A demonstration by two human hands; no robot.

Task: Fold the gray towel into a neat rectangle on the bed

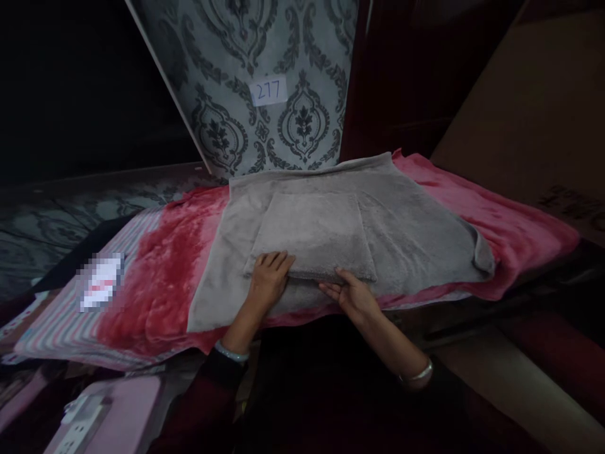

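A grey plush cloth folded into a thick rectangle [312, 224] lies on a larger grey cloth [406, 246] spread out flat. My left hand [270, 274] is at the near left corner of the folded cloth, its fingers bent over the edge and the thumb hidden. At the near edge, further right, my right hand [353, 295] is turned partly palm up. Its thumb touches the edge, while the other fingers reach out apart just in front of the fold.
Beneath the grey cloths lies a pink-red plush blanket [155, 277], over striped fabric [70, 321] at left. A pink seat-like surface [132, 403] with a white power strip [78, 435] is at lower left. Patterned wall panel [269, 38] behind; a large cardboard box [534, 113] at right.
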